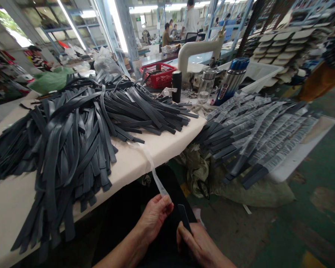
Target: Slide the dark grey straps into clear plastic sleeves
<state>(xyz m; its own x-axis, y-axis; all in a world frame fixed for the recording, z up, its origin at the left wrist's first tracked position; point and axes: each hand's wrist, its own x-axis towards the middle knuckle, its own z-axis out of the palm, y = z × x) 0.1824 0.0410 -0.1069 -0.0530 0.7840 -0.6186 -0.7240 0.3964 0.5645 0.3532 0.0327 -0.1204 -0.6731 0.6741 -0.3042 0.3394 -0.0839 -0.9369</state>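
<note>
The left hand (153,215) pinches the film (156,178) between thumb and fingers; it trails up-left onto the table (174,143). The right hand's (198,238) fingers wrap the strap (184,216) above the lap (123,212), its tip pointing forward (long axis leaning slightly left).

Worktop (167,149): one bare stretch along the near edge, between the heap and the right corner; passable from above.
Heap of dark straps (80,126): covers the middle, several ends overhanging the near edge; blocks passage there.
Translucent strip (153,173): crosses the near edge down to the left hand (153,216).
Black cylinder (176,87), glass jar (206,87), blue flask (231,82): row obstructing passage behind the right corner.
Wrapped straps (268,126): obstacle right of that corner.
</note>
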